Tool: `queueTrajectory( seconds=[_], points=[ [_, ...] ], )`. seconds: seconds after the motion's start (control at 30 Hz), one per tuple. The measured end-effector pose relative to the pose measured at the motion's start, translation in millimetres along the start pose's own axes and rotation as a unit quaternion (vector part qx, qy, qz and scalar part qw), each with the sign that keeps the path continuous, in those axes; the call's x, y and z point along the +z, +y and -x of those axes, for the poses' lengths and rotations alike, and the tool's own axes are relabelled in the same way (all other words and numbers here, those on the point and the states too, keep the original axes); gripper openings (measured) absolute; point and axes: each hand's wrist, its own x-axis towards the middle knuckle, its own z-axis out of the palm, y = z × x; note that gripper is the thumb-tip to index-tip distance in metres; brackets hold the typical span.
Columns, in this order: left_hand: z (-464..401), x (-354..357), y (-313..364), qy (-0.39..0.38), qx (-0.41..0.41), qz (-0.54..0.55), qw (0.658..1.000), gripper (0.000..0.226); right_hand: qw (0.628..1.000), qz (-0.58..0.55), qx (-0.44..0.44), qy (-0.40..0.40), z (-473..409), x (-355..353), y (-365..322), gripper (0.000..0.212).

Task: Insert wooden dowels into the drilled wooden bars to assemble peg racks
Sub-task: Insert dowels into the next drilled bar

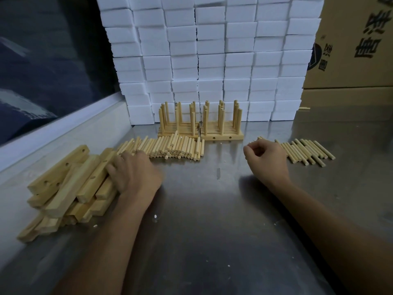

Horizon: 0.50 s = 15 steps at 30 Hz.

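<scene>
A loose pile of drilled wooden bars (63,188) lies on the left of the steel table. My left hand (134,173) rests on the pile's right side, its fingers curled over a bar. A heap of wooden dowels (176,147) lies in a row behind that hand. A second, smaller row of dowels (308,153) lies at the right. My right hand (265,158) hovers just left of that row with fingers curled; I see nothing in it. Finished peg racks (200,124) stand upright at the back centre.
A wall of stacked white foam blocks (212,56) rises behind the racks. Brown cardboard boxes (350,60) stand at the back right. A white ledge (63,133) runs along the table's left edge. A single dowel (304,108) lies by the boxes. The steel tabletop (212,209) shows small wood crumbs.
</scene>
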Motion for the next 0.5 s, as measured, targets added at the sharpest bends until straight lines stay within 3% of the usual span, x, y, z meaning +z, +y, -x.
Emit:
queueTrajectory(
  seconds=[0.27, 0.5],
  points=[
    [-3.8, 2.7, -1.8, -0.008, 0.029, 0.013, 0.999, 0.025, 0.999, -0.024, 0.024, 0.002, -0.1, -1.8, 0.1, 0.009],
    [-6.5, -0.1, -12.8, 0.015, 0.044, 0.027, 0.999, 0.034, 0.999, -0.032, 0.035, 0.007, -0.9, -3.0, 0.0, 0.012]
  ],
)
